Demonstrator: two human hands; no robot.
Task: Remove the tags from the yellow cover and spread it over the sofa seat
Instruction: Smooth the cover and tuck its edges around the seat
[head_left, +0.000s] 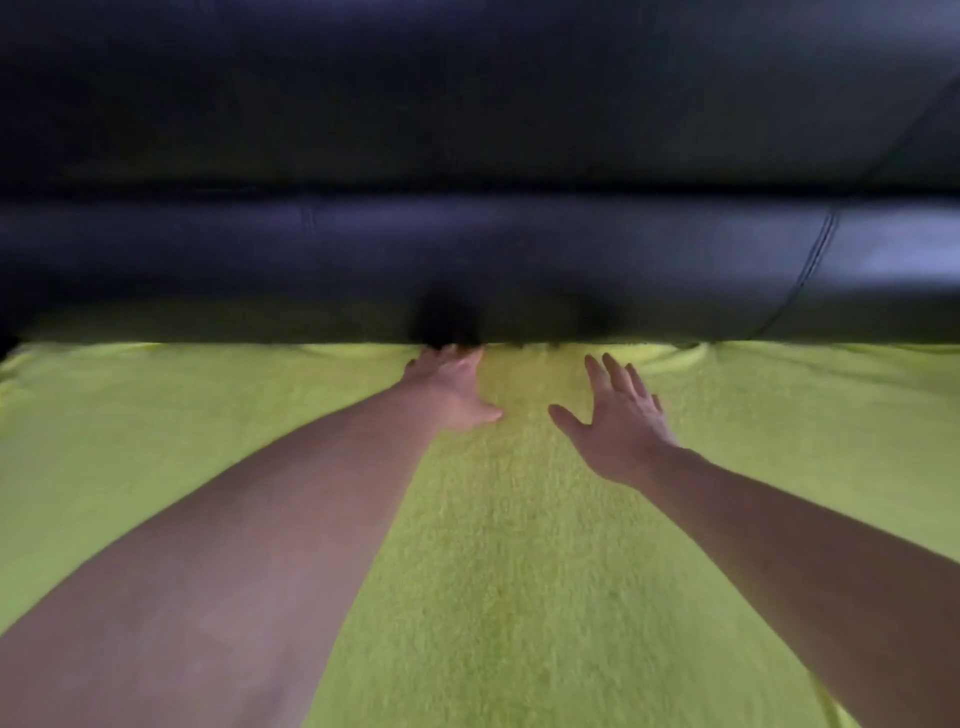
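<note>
A: Hand status?

B: My left hand (451, 387) lies flat on the yellow cover (519, 545), fingertips pushed into the crease under the black sofa backrest (467, 260), frame centre. My right hand (618, 415) is open, fingers spread, just short of it.

A: Cover?

B: Spread over the seat, lower frame. Its back edge runs left-right along the crease, just beyond both hands. Left hand is nearer. No tags visible.

The whole head view is soft with motion blur, and wide-angle bending curves its edges. The fuzzy yellow-green cover (519, 545) is evenly and brightly lit, while the black leather sofa backrest (467, 249) stays dim, with a pale sheen at far right.
</note>
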